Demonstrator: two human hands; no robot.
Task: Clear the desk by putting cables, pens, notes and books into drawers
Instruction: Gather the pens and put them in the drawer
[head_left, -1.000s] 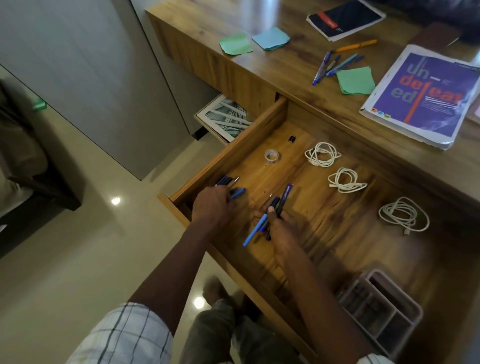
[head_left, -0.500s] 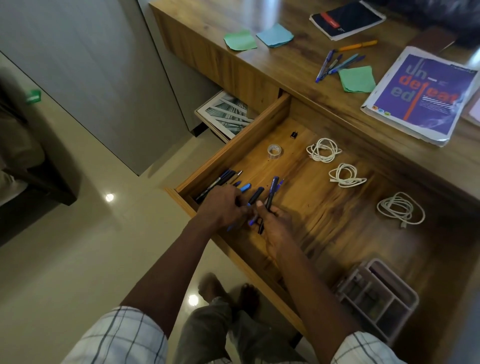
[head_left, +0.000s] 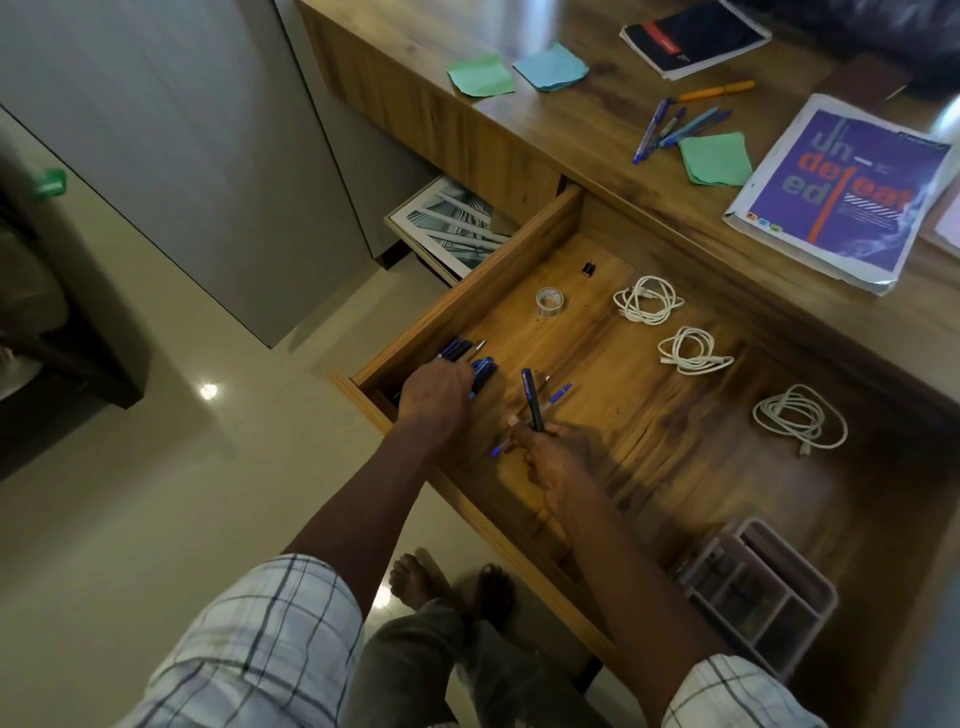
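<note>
The wooden drawer (head_left: 649, 431) stands pulled out under the desk (head_left: 597, 130). My left hand (head_left: 436, 395) grips a bunch of blue pens (head_left: 480, 371) at the drawer's near left corner, beside more pens (head_left: 460, 347) lying along the wall. My right hand (head_left: 550, 447) holds a dark pen (head_left: 532, 397) upright along with blue pens (head_left: 558, 392). Three coiled white cables (head_left: 647, 300) (head_left: 691, 351) (head_left: 800, 415) lie in the drawer. On the desk lie several pens (head_left: 675, 127), green notes (head_left: 480, 75) (head_left: 714, 158), a blue note (head_left: 550, 67), a purple book (head_left: 847, 192) and a dark notebook (head_left: 693, 36).
A tape roll (head_left: 549, 300) and a small black clip (head_left: 588, 268) lie in the drawer's back left. A pale divided organizer tray (head_left: 753, 597) sits in the drawer at the near right. A lower drawer (head_left: 447, 223) holds a picture. My bare feet (head_left: 452, 582) stand on tiled floor.
My left hand took pens from my right hand and carried them left to the drawer's corner. My right hand drew back slightly, still holding pens.
</note>
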